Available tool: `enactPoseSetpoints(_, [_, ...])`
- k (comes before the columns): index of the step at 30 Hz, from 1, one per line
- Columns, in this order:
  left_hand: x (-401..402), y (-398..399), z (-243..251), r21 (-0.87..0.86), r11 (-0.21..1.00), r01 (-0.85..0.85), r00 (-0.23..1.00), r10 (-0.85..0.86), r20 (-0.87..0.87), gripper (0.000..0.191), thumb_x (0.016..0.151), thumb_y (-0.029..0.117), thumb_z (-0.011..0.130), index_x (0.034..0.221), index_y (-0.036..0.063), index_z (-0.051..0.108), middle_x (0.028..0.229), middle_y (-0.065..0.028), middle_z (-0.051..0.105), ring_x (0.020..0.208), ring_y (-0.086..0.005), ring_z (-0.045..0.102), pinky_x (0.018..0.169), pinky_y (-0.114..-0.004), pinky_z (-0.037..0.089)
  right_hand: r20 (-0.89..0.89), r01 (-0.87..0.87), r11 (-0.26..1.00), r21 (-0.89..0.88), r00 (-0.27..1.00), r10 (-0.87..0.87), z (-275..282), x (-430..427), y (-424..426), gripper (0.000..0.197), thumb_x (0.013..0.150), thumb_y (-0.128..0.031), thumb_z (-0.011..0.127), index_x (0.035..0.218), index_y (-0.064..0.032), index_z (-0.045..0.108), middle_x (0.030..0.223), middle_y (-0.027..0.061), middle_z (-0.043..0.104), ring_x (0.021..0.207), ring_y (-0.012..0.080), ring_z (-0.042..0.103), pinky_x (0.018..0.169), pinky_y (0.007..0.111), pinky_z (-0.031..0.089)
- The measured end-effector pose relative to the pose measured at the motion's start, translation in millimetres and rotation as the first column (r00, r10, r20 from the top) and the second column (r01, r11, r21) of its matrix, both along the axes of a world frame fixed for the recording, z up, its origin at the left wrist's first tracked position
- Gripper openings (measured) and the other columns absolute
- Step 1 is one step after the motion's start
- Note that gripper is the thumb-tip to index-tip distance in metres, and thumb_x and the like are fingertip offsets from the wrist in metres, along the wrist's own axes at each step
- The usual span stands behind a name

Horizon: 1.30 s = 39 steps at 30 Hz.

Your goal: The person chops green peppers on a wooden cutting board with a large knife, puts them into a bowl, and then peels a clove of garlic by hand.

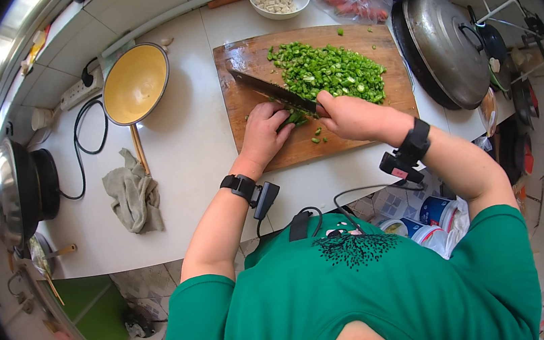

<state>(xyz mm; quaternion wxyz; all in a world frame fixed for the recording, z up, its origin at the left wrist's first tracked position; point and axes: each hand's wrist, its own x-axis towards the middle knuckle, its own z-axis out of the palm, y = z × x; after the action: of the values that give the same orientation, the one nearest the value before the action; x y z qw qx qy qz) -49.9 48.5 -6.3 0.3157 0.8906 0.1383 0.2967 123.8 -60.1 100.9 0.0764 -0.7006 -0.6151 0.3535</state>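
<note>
A wooden cutting board (252, 91) lies on the white counter in front of me. My right hand (354, 114) grips the handle of a dark-bladed kitchen cleaver (269, 88), its blade pointing to the far left across the board. Close against the near side of the blade, my left hand (267, 132) presses uncut green peppers (294, 117) onto the wood, partly hidden under the fingers. A broad heap of chopped green peppers (331, 73) covers the board's far right half. A few loose pieces (318, 136) lie between my two hands.
Behind the board stand a white bowl of pale cubes (276, 1) and a plastic bag with red contents (351, 2). A lidded metal pan (445, 49) leans close on the right. Leftward are a yellow bowl (135, 84), a grey cloth (133, 194) and a lidded pot (15, 191).
</note>
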Motion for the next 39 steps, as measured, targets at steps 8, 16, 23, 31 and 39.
enactPoseSetpoints(8, [1.7,-2.1,6.2,-0.003,1.0,-0.008,1.0,0.008,0.007,0.022,0.065,0.009,0.069,0.084,0.0043,0.06,0.092,-0.0097,0.056,0.088,-0.0304,0.051,0.076,-0.04,0.044,-0.011,0.122,0.992,0.04,0.993,-0.121,-8.7,-14.0,-27.3,0.021,0.087,-0.016,0.048,0.094,0.0016,0.039,0.07,0.0251,0.058,0.068,0.0437,0.057,0.061,0.048,0.046])
enactPoseSetpoints(16, [-2.5,-3.6,1.9,-0.009,0.999,-0.036,0.999,0.035,-0.034,0.02,0.066,0.01,0.069,0.083,0.0049,0.06,0.091,-0.01,0.055,0.088,-0.0307,0.05,0.077,-0.039,0.043,-0.008,-0.01,1.0,0.013,1.0,0.01,4.4,-8.7,1.8,0.022,0.086,-0.016,0.049,0.095,0.0018,0.039,0.079,0.0242,0.058,0.075,0.0422,0.057,0.065,0.046,0.045])
enactPoseSetpoints(23, [1.3,-4.8,5.0,0.02,1.0,-0.021,0.999,0.021,-0.032,0.021,0.068,0.01,0.069,0.086,0.004,0.061,0.091,-0.0105,0.055,0.089,-0.0308,0.049,0.078,-0.038,0.044,-0.046,0.154,0.987,0.05,0.987,-0.152,-17.9,-19.2,-33.3,0.024,0.085,-0.016,0.051,0.094,0.0018,0.039,0.073,0.026,0.059,0.069,0.0429,0.058,0.062,0.048,0.047])
enactPoseSetpoints(31, [-0.3,-6.6,4.3,0.048,0.998,-0.05,0.997,0.053,-0.057,0.019,0.069,0.011,0.069,0.084,0.0038,0.059,0.09,-0.0107,0.055,0.088,-0.0308,0.049,0.077,-0.038,0.043,-0.046,0.107,0.992,0.071,0.994,-0.103,-17.2,-10.7,-20.7,0.023,0.084,-0.016,0.052,0.096,0.0002,0.041,0.084,0.0221,0.061,0.079,0.0399,0.059,0.068,0.046,0.046])
enactPoseSetpoints(39, [7.9,-13.6,7.3,0.018,0.994,-0.111,0.992,0.112,-0.063,0.025,0.07,0.014,0.07,0.09,0.0029,0.059,0.092,-0.0115,0.054,0.089,-0.0304,0.049,0.079,-0.038,0.042,0.011,0.158,0.947,0.279,0.986,-0.168,18.2,21.2,-43.7,0.023,0.083,-0.016,0.053,0.095,-0.0026,0.039,0.079,0.0223,0.059,0.075,0.041,0.057,0.065,0.047,0.045])
